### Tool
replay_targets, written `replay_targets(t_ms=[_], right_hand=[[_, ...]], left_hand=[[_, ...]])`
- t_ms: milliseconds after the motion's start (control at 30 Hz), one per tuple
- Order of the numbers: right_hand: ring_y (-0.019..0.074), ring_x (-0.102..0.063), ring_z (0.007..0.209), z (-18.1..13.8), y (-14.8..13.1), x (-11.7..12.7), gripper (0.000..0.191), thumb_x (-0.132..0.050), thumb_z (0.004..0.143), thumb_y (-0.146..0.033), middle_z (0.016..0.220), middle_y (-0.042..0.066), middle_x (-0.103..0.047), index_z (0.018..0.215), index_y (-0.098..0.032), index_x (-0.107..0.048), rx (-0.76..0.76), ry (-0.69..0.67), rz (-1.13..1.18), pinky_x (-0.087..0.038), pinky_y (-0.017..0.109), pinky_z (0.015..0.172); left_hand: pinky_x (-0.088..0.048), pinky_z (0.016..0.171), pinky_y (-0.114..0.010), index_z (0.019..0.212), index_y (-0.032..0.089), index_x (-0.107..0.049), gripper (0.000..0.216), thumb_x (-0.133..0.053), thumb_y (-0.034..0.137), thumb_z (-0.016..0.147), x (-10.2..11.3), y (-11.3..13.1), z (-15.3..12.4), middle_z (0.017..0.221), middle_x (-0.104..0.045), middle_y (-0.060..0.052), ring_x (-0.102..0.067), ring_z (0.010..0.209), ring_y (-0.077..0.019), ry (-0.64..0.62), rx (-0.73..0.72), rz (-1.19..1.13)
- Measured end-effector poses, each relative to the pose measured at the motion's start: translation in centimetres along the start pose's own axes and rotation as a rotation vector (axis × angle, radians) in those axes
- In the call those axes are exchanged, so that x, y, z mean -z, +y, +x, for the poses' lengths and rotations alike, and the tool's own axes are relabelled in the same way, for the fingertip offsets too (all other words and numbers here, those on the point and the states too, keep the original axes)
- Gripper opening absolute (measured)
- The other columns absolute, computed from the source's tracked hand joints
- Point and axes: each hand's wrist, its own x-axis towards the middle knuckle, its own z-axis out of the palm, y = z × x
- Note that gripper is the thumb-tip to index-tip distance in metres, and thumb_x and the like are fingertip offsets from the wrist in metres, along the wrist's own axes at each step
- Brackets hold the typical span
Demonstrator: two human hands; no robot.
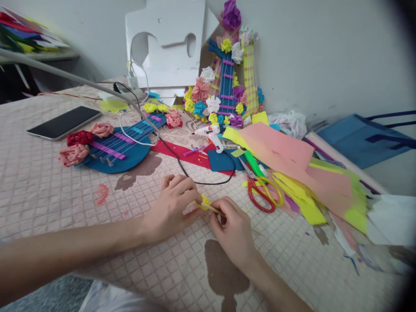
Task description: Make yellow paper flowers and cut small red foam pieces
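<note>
Pinching yellow paper (205,201) between its fingertips, the left hand (177,206) partly hides it, just beside the right hand (232,229). That hand's fingers, clamped on a stick (211,208), conceal its end. Blue bag (367,138) cut off at right.

The table (48,182) has a cloth (156,271) with little squares and brown patches. On it, left of the glue gun (208,131), lies a blue guitar (136,152), and farther left a phone (65,123). Red paper (185,154) sits just beside the glue gun. To its right are messy paper sheets (279,147) and, closer to the front, red-handled scissors (250,190).
</note>
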Motion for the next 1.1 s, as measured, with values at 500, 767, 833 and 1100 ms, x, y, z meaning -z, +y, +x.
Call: replay_targets(t_ms=[500, 767, 833, 1100], right_hand=[[0.0143, -0.053, 0.066, 0.03, -0.23, -0.06, 0.013, -0.049, 0.077, -0.007, 0.071, -0.001, -0.053, 0.075, -0.02, -0.051, 0.02, 0.016, -0.01, -0.039, 0.024, 0.059], [0.0138, -0.052, 0.065, 0.04, -0.01, -0.14, 0.013, -0.048, 0.078, -0.007, 0.072, 0.0, -0.054, 0.077, -0.02, -0.051, 0.045, 0.032, -0.037, -0.039, 0.025, 0.058], [0.0135, -0.051, 0.064, 0.02, -0.05, -0.1, 0.013, -0.048, 0.078, -0.007, 0.072, 0.0, -0.054, 0.076, -0.02, -0.05, 0.05, 0.029, -0.047, -0.038, 0.025, 0.057], [0.0127, -0.049, 0.06, -0.05, -0.45, -0.06, 0.014, -0.047, 0.078, -0.009, 0.068, -0.001, -0.051, 0.071, -0.02, -0.049, 0.078, 0.02, -0.103, -0.037, 0.024, 0.054]], left_hand=[[-0.03, 0.082, -0.041, 0.074, 0.02, -0.062, 0.011, -0.058, 0.021, 0.084, -0.33, 0.19, 0.34, 0.076, -0.061, -0.002, -0.051, 0.084, -0.0194, -0.042, -0.031, 0.001], [-0.032, 0.081, -0.04, 0.07, 0.019, -0.059, 0.012, -0.055, 0.018, 0.082, -0.33, 0.02, 0.29, 0.076, -0.06, -0.002, -0.05, 0.082, -0.019, -0.024, -0.018, 0.007], [-0.031, 0.081, -0.041, 0.073, 0.019, -0.059, 0.011, -0.054, 0.018, 0.083, -0.33, -0.01, 0.16, 0.078, -0.06, -0.002, -0.05, 0.082, -0.0191, -0.032, -0.02, 0.004], [-0.031, 0.082, -0.042, 0.081, 0.021, -0.061, 0.004, -0.058, 0.024, 0.082, -0.74, -0.07, -0.25, 0.082, -0.06, -0.003, -0.048, 0.086, -0.0211, -0.06, -0.006, 0.01]])
